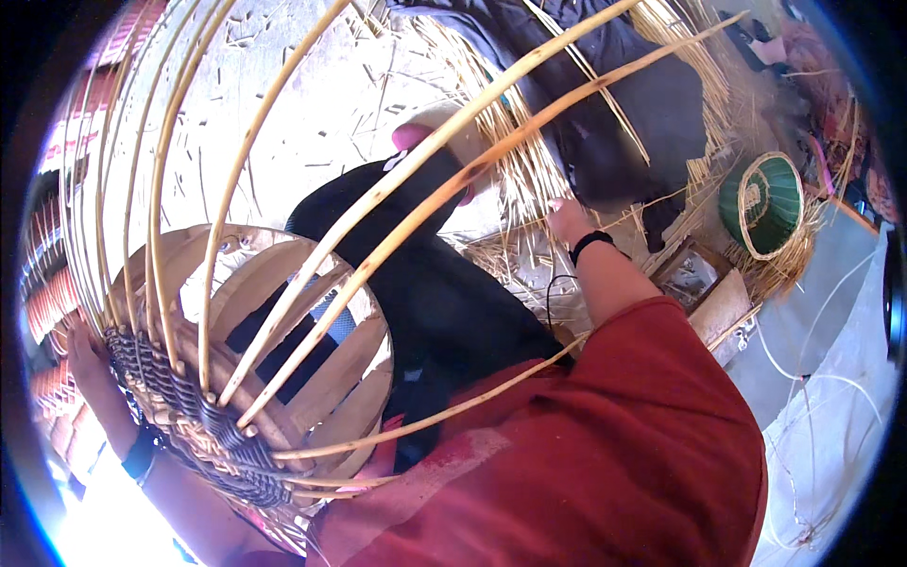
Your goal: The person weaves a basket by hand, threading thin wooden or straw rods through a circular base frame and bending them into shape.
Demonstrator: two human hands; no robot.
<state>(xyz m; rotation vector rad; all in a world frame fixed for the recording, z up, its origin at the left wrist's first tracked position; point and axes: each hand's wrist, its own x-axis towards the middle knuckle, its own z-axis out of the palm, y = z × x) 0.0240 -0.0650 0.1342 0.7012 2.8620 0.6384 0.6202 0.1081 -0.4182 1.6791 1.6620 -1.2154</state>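
Observation:
A wicker basket (203, 416) lies tilted against my lap, with a slatted wooden base (351, 387) and a band of dark weaving round it. Long pale stakes (378, 194) rise from the weave and fan out across the view. At the far left my left hand (90, 373) grips the outer side of the woven band, its fingers partly hidden by the stakes. My right hand (569, 223) is stretched away from the basket to a bundle of thin canes (515, 175). Its fingers are closed; whatever is between them is too small to make out.
Dark cloth (614, 123) covers part of the canes. A green basket (773, 206) with a pale rim stands at the right, beyond a wooden-framed box (693, 274). White cord (803, 378) trails over the floor there. Cane scraps litter the pale ground (274, 94).

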